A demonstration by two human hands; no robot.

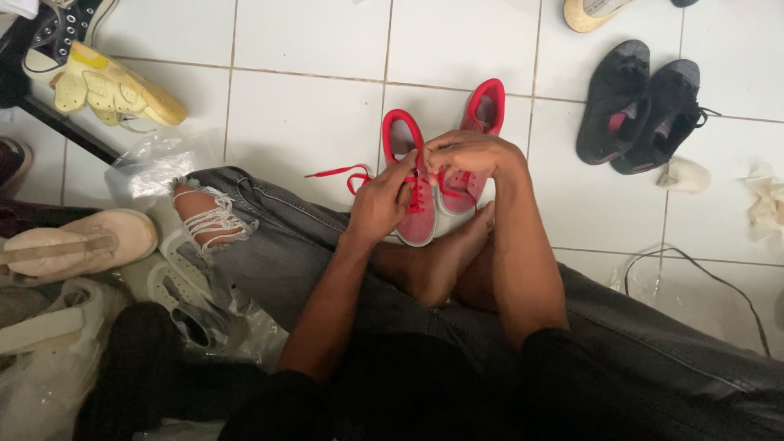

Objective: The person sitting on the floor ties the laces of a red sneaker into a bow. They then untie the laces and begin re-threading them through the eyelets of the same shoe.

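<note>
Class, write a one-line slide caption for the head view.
Both hands, left hand and right hand, work red laces on a red shoe over white floor tiles.

Clear plastic bags [151, 167] crumpled at left, by yellow sole.

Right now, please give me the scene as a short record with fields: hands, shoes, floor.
left hand: left hand grips the red lace over the nearer red shoe
right hand: right hand pinches the lace at the same shoe
second red shoe: second red shoe lies beside it, to the right
floor: white tiles
nearby: black shoes, yellow shoe
</note>
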